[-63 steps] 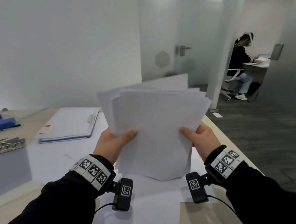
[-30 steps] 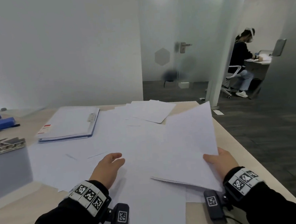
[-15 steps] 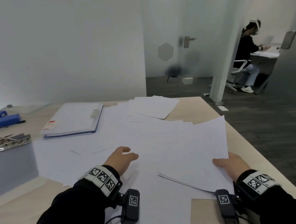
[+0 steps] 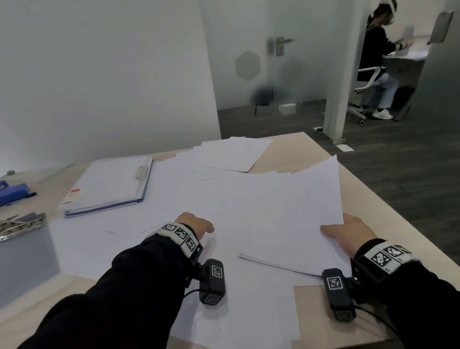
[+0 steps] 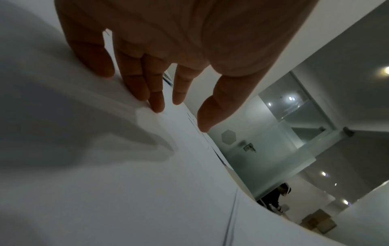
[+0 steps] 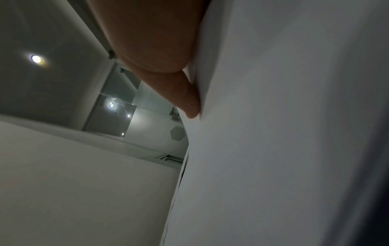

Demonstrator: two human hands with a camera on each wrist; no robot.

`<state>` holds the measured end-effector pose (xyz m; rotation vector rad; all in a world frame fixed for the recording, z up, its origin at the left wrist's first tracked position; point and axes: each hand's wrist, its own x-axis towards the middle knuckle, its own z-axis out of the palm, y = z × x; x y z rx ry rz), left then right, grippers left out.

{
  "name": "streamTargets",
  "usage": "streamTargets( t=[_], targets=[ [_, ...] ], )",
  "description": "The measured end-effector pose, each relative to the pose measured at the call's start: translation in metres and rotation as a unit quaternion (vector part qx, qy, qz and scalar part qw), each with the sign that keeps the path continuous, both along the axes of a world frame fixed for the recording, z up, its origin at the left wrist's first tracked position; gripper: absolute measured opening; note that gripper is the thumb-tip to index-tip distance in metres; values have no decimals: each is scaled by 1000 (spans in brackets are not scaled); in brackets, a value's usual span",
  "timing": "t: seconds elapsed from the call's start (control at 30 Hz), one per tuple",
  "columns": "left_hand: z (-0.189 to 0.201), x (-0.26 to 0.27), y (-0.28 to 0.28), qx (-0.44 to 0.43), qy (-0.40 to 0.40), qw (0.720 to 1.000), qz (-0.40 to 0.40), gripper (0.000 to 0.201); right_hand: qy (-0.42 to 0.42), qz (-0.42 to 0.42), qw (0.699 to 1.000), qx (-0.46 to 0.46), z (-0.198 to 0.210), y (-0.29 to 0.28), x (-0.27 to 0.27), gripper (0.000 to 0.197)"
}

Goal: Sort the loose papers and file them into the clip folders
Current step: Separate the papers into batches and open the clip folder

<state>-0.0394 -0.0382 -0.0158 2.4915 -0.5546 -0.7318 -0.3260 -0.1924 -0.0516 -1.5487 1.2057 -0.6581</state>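
Observation:
Loose white papers [image 4: 187,204] lie spread over the wooden table [image 4: 301,153]. My right hand [image 4: 344,234] grips a thin stack of sheets [image 4: 297,213] by its near right edge, thumb on top, the far side lifted off the table. In the right wrist view the thumb [image 6: 185,99] lies against the stack [image 6: 284,133]. My left hand [image 4: 197,225] is open, palm down, its straight fingers [image 5: 155,99] touching the spread papers [image 5: 105,166]. A closed clip folder [image 4: 110,185] lies at the back left.
A grey box [image 4: 14,260] with metal clips [image 4: 14,224] on top stands at the left edge. Blue staplers [image 4: 7,192] lie behind it. More sheets [image 4: 232,152] lie at the table's far side. A person [image 4: 375,55] sits at a desk beyond the glass partition.
Both hands had held the stack upright. The left hand let go and now reaches forward onto the spread papers. The right hand has lowered the stack to the right.

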Motion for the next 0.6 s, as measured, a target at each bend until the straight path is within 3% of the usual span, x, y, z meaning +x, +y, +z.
streamTargets(
  t=[0.1, 0.2, 0.33, 0.43, 0.6],
  targets=[
    [-4, -5, -7, 50, -18, 999, 5, 76, -1, 2, 1000, 0, 0, 1, -1, 15],
    [-9, -10, -12, 122, -62, 990, -16, 111, 3, 6, 1000, 0, -1, 1, -1, 15],
    [-3, -27, -14, 188, -120, 973, -51, 103, 8, 13, 1000, -10, 0, 2, -2, 12],
    [-5, -29, -18, 192, -110, 973, -67, 114, 4, 15, 1000, -12, 0, 3, -3, 13],
    [-3, -26, -21, 169, -115, 978, -45, 92, -16, 16, 1000, -10, -1, 4, -5, 13]
  ],
)
